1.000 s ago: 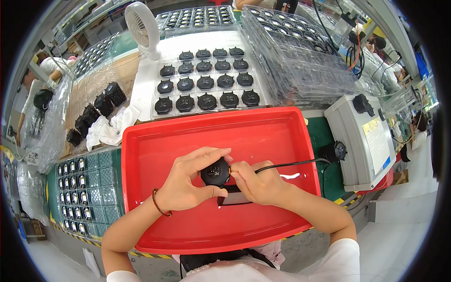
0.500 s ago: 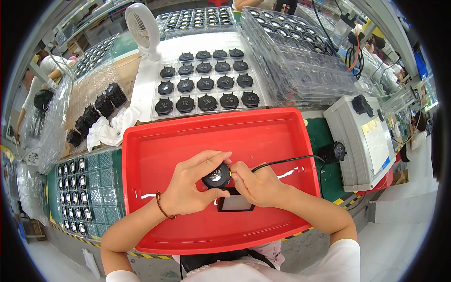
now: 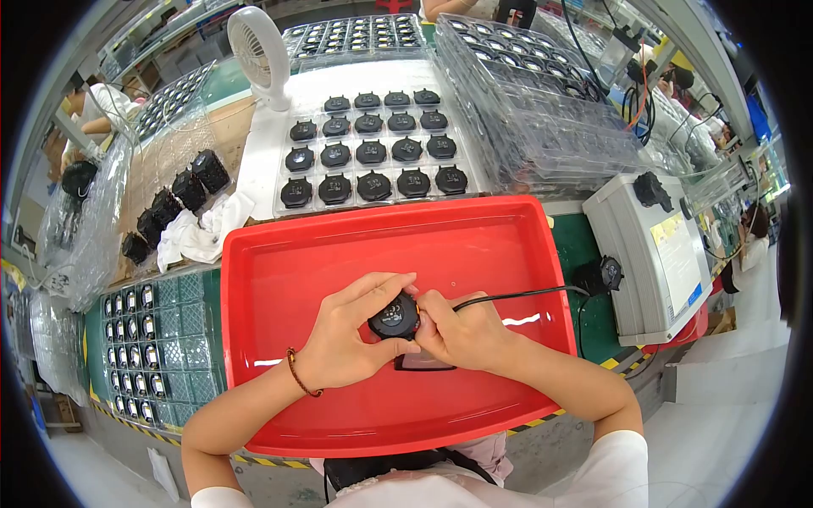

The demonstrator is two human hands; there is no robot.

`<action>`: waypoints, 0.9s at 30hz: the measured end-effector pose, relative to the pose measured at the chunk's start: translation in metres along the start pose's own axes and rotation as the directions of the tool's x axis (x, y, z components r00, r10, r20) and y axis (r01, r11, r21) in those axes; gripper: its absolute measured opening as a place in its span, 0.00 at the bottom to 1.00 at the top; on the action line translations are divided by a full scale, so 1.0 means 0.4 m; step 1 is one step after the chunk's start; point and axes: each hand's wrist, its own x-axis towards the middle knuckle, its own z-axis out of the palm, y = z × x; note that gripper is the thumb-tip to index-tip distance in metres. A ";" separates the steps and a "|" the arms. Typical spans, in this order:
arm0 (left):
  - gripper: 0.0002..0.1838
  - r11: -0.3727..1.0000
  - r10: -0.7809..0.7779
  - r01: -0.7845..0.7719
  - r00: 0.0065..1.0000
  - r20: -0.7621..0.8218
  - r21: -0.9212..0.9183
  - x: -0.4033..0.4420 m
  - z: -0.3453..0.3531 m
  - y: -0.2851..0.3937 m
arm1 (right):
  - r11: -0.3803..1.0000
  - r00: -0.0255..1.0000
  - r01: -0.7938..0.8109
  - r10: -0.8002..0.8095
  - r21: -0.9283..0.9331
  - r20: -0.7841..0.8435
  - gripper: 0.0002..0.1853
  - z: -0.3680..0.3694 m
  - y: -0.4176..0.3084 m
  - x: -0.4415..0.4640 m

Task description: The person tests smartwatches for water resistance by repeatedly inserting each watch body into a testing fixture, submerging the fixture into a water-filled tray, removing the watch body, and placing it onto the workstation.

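Clasping a disc (image 3: 394, 317) in the left hand (image 3: 343, 334) over a red tub (image 3: 330, 411), pinching a cable (image 3: 529, 294) at the disc's edge with the right hand (image 3: 466, 332); facing a tray (image 3: 352, 138) of similar discs (image 3: 373, 184) on a board (image 3: 261, 161), with a fan (image 3: 258, 55) at left and a box (image 3: 644, 254) at right.

A green bench top (image 3: 603, 322) is showing between the things it is carrying, with yellow-and-black tape (image 3: 284, 461) running along its front edge. A red tub (image 3: 339, 415) is sitting in the middle, covering part of that tape. At the left a clear tray (image 3: 190, 339) is lying flat on the green, and at the right a grey box (image 3: 631, 254) is standing. Beyond the tub a white board (image 3: 258, 165) is lying, with a brown board (image 3: 233, 127) spreading to its left
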 end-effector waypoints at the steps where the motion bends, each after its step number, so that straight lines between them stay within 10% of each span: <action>1: 0.36 1.000 -0.007 0.007 1.000 0.005 -0.007 0.000 0.000 0.001 | 1.000 1.000 -0.003 0.003 0.011 -0.017 0.06 0.000 -0.001 0.001; 14: 0.34 0.957 -0.093 0.112 0.992 0.081 -0.269 0.007 -0.011 -0.012 | 0.986 0.994 0.001 0.018 0.170 -0.112 0.06 -0.021 0.004 0.016; 27: 0.29 0.985 -0.085 0.095 0.994 0.072 -0.147 0.013 -0.011 -0.015 | 0.993 0.987 0.000 0.019 0.121 -0.161 0.07 -0.006 0.012 0.008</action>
